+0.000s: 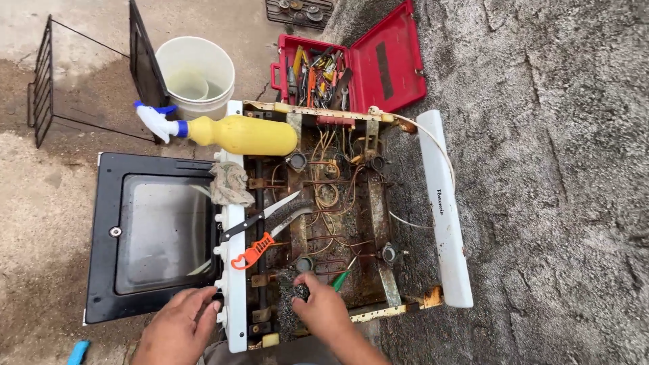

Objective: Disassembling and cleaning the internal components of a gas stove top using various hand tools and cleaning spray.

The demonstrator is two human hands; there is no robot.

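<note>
From my remote seat I saw the rusty, opened-up white stove carcass (338, 223) lying flat on the concrete, its burner tubes and thin copper gas lines exposed. Its black glass-paned oven door (152, 233) lay swung open to the left. A red plastic toolbox (389, 61) crammed with hand tools sat open beyond the stove, beside a white plastic bucket (196, 71) holding a little water. A yellow spray bottle with a white-and-blue trigger (230, 133) lay across the stove's upper left corner, with a crumpled grey rag (228, 184) just below it. A black-handled kitchen knife (260, 217) and an orange-handled tool (253, 251) rested over the frame's left side.

My left hand (179, 328) gripped the white front rail (236, 270) of the stove, fingers curled on its edge. My right hand (324, 311) was closed on a dark steel-wool scouring pad (299, 292), pressing it onto the grimy near-left part of the stove bed, just beside a green-handled screwdriver (341, 279).
</note>
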